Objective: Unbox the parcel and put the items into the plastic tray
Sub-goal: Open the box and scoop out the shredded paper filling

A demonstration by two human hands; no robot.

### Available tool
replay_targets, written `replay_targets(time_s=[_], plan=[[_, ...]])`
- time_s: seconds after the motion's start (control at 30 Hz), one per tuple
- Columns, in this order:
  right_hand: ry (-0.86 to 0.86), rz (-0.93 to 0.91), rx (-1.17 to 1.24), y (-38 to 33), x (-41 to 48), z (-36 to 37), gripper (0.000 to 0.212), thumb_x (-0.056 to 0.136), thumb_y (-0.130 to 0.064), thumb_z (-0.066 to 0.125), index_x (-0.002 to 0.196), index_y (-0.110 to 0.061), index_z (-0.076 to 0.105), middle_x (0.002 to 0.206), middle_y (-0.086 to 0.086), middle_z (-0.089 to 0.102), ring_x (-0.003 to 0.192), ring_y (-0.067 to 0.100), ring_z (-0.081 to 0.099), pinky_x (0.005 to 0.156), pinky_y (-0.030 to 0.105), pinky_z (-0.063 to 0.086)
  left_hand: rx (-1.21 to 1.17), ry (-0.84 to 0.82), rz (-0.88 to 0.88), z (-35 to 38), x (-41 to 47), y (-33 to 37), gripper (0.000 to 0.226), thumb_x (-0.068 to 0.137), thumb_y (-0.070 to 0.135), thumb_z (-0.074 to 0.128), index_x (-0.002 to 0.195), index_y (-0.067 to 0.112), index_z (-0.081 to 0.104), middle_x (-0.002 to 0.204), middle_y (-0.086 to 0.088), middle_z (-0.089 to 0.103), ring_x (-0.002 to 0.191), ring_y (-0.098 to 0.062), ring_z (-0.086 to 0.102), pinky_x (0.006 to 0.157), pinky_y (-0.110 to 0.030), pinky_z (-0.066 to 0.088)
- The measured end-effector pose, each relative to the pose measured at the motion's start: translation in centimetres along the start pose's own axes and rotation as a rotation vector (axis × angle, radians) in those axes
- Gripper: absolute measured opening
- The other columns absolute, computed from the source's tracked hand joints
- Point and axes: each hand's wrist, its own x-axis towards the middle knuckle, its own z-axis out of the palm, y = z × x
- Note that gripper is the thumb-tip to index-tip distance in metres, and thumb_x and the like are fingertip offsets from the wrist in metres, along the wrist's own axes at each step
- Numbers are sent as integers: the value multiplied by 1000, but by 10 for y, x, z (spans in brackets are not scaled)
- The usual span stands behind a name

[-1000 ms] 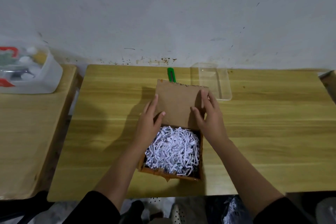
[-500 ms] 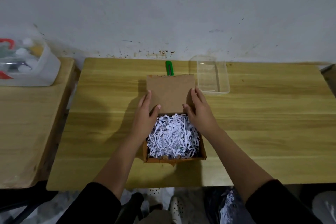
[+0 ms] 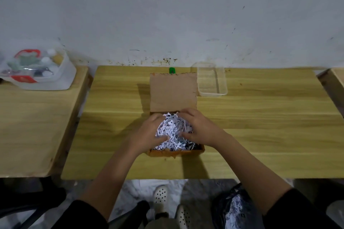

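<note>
A brown cardboard parcel (image 3: 174, 153) sits open near the table's front edge, its lid (image 3: 173, 93) folded flat away from me. White shredded paper (image 3: 172, 132) fills it and hides whatever lies underneath. My left hand (image 3: 149, 134) and my right hand (image 3: 200, 129) cup a bunch of the shredded paper from either side, fingers curled round it. The clear plastic tray (image 3: 222, 92) stands empty at the back, just right of the lid.
A green utility knife (image 3: 172, 70) pokes out behind the lid. A white bin of assorted items (image 3: 61, 80) sits on the side table at left. A black bag holding shredded paper (image 3: 234, 208) lies on the floor by my feet.
The lid went from held up to lying flat. Both hands left the lid, moved back into the box and closed round the shredded paper.
</note>
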Motion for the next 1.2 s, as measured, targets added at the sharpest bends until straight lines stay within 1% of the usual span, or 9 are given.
replay_targets(time_s=[0.1, 0.17, 0.27, 0.47, 0.57, 0.67, 0.87, 1.07, 1.2], plan=[[-193, 55, -132, -2, 8, 4, 90, 74, -38, 72, 144, -15, 21, 147, 10, 25, 138, 27, 16, 112, 41, 30, 204, -204, -2, 5, 11, -1, 99, 75, 50, 69, 148, 12, 14, 155, -4, 17, 141, -21, 20, 112, -32, 26], [-214, 51, -215, -1, 14, 6, 100, 68, -41, 75, 144, -13, 17, 145, 13, 26, 137, 30, 13, 112, 41, 28, 280, -257, -37, 10, 22, 1, 109, 70, 53, 71, 148, 10, 8, 154, -6, 16, 141, -23, 19, 113, -36, 27], [-210, 60, -287, 0, 21, 9, 109, 63, -45, 78, 145, -10, 15, 143, 14, 28, 135, 33, 16, 112, 42, 28, 331, -310, -72, 19, 34, 4, 114, 66, 56, 73, 147, 8, 9, 150, -9, 23, 138, -26, 23, 111, -40, 31], [-191, 73, -267, 7, 16, 23, 106, 64, -43, 77, 145, -12, 15, 141, 13, 29, 131, 31, 25, 105, 41, 38, 315, -343, -66, 24, 39, 2, 112, 66, 55, 73, 147, 9, 9, 146, -8, 27, 135, -28, 29, 108, -42, 34], [-218, 78, -287, 6, 21, 26, 108, 63, -41, 78, 145, -13, 13, 139, 14, 29, 126, 35, 32, 103, 43, 40, 350, -371, -51, 24, 42, 1, 109, 68, 55, 72, 145, 7, 11, 144, -10, 27, 133, -29, 32, 105, -43, 37], [-251, 74, -350, 3, 26, 32, 111, 65, -41, 78, 145, -11, 8, 136, 18, 30, 119, 39, 41, 97, 45, 45, 394, -419, -26, 23, 46, 2, 106, 71, 51, 71, 143, 2, 12, 144, -14, 25, 131, -32, 30, 108, -41, 34], [-274, 106, -402, 3, 29, 41, 111, 68, -41, 76, 145, -12, 2, 139, 20, 29, 123, 39, 39, 102, 46, 38, 446, -431, -51, 27, 48, 6, 109, 71, 44, 74, 144, 2, 6, 142, -15, 20, 127, -35, 29, 106, -41, 35], [-234, 170, -445, 0, 33, 49, 100, 70, -46, 71, 143, -17, 8, 135, 19, 35, 118, 39, 42, 99, 48, 37, 391, -374, -77, 35, 45, 3, 95, 76, 27, 73, 143, 4, 10, 138, -14, 23, 128, -36, 31, 103, -40, 38], [-212, 195, -415, 0, 31, 53, 96, 71, -51, 69, 141, -18, 13, 133, 20, 38, 115, 40, 44, 98, 48, 37, 300, -319, -74, 42, 47, -3, 88, 75, 28, 73, 141, 9, 17, 132, -14, 30, 117, -34, 47, 96, -42, 45]])
